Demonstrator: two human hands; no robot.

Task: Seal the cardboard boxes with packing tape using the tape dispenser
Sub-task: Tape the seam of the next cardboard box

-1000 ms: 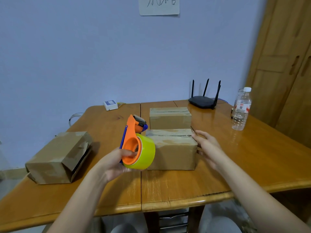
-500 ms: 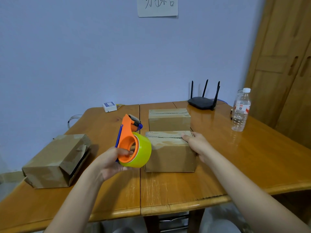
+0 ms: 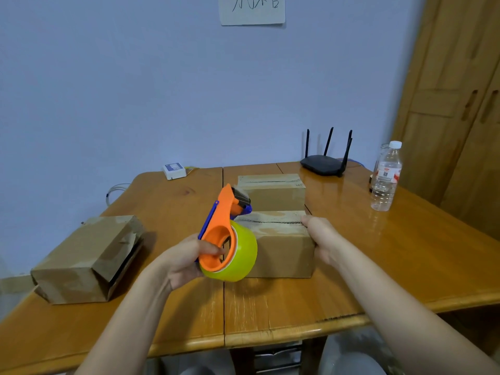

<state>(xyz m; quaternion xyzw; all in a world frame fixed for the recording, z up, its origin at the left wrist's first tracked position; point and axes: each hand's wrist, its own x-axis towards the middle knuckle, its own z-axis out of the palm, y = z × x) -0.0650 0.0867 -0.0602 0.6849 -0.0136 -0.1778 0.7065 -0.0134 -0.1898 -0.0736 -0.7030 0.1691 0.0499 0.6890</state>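
My left hand (image 3: 186, 261) grips an orange tape dispenser (image 3: 226, 212) with a yellow-green tape roll (image 3: 244, 257), held in the air just left of the near cardboard box (image 3: 281, 253). The dispenser's blade end points up toward the box's top left corner. The box's flaps are closed, with a dark seam line along its top. My right hand (image 3: 322, 239) rests against the box's right end, fingers lying on its top right corner. A second closed box (image 3: 273, 192) stands directly behind it. A third box (image 3: 86, 255) lies at the table's left with a flap loose.
The boxes sit on a wooden table (image 3: 405, 253). A black router (image 3: 324, 163) and a small white device (image 3: 174, 171) stand at the back. A water bottle (image 3: 385, 177) is at the right, with wooden cabinet doors behind it.
My right hand has slid slightly left along the near box's right end onto its top corner. The dispenser stays about where it was, beside the box.
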